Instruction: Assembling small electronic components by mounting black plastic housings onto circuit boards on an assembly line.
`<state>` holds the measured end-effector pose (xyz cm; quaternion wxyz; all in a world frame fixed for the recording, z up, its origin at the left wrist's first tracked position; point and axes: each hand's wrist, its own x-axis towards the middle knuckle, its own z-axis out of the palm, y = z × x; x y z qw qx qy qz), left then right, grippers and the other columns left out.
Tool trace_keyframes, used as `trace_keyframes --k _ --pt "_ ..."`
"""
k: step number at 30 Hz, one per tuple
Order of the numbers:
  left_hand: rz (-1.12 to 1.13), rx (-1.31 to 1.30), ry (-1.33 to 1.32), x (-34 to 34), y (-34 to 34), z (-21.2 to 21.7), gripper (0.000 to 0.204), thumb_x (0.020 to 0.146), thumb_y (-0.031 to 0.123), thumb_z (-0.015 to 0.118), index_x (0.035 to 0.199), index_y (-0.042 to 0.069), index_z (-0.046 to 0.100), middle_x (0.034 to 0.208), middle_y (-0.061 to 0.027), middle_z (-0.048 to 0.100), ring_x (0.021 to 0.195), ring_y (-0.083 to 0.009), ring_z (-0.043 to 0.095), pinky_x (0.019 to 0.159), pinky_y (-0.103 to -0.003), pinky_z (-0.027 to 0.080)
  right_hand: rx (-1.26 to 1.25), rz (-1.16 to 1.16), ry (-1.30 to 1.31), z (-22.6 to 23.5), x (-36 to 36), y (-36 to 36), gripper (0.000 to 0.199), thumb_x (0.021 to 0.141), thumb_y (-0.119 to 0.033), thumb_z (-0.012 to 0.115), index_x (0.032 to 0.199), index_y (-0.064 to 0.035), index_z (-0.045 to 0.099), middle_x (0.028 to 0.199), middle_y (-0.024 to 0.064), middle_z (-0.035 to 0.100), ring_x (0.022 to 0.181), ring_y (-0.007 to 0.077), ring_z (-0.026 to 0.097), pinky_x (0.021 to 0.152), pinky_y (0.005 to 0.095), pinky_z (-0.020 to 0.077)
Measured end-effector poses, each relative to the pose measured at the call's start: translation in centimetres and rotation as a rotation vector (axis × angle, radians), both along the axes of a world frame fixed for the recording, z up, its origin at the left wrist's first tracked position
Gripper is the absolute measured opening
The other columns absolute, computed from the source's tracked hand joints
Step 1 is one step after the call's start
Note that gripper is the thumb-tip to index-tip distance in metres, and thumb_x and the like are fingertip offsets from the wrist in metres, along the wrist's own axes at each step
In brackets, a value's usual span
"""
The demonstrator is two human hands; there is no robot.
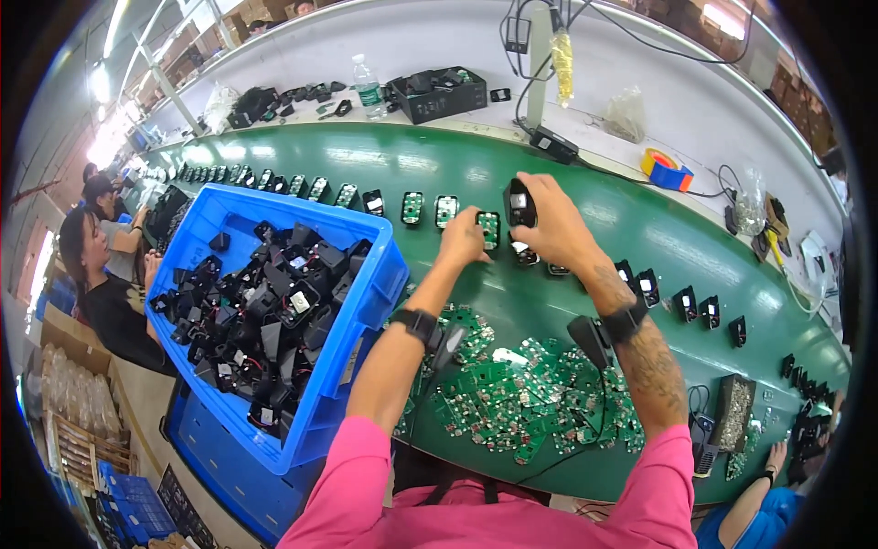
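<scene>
My right hand [560, 229] is closed round a small black plastic housing [520, 205], tilted just above the green table. My left hand [463, 238] pinches the side of another black housing with a green circuit board [489, 231] inside it. Beneath my right hand sits a further housing [525, 255], partly covered by the fingers. To the left, a housing with a board [446, 211] and a similar one [412, 208] stand in the row. A loose heap of green circuit boards [540, 403] lies between my forearms.
A blue bin [395, 274] full of black housings [274, 316] stands at the left. More housings [686, 304] line the table to the right. Along the back are a black box [444, 99], a water bottle [369, 89] and tape rolls [666, 171]. Co-workers sit at both sides.
</scene>
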<state>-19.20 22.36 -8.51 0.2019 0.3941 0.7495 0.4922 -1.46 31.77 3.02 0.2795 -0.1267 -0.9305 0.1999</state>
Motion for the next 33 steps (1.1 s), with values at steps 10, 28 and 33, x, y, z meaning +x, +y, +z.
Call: trace_keyframes --k 10,28,33 --pt "-0.372 0.149 -0.61 11.7 -11.0 9.8 0.064 0.103 0.045 0.047 0.15 0.008 0.025 0.114 -0.0178 0.06 0.054 -0.0211 0.066 0.046 -0.028 0.054 -0.304 0.357 0.057 1.1 7.5 -5.9 0.08 0.068 -0.001 0.079 0.142 -0.0041 0.048 0.132 0.0172 0.053 0.09 0.0226 0.064 0.081 0.0315 0.0545" --pt "0.255 0.262 -0.793 18.6 -28.5 3.3 0.043 0.099 0.021 0.058 0.132 0.002 0.039 0.093 -0.0157 0.068 0.057 -0.0161 0.065 0.049 -0.025 0.053 0.122 0.211 -0.174 -6.0 4.6 -12.8 0.05 0.078 -0.014 0.077 0.125 -0.0062 0.061 0.115 0.0153 0.06 0.105 0.0321 0.058 0.089 0.0419 0.0485" --pt "0.245 0.282 -0.865 18.7 -28.8 3.0 0.044 0.098 0.025 0.061 0.13 0.003 0.04 0.094 -0.0166 0.069 0.059 -0.0165 0.067 0.051 -0.024 0.055 0.223 0.218 -0.308 -7.7 3.8 -11.7 0.044 0.08 -0.015 0.074 0.122 -0.0077 0.065 0.119 0.0115 0.059 0.112 0.0328 0.053 0.092 0.0426 0.0447"
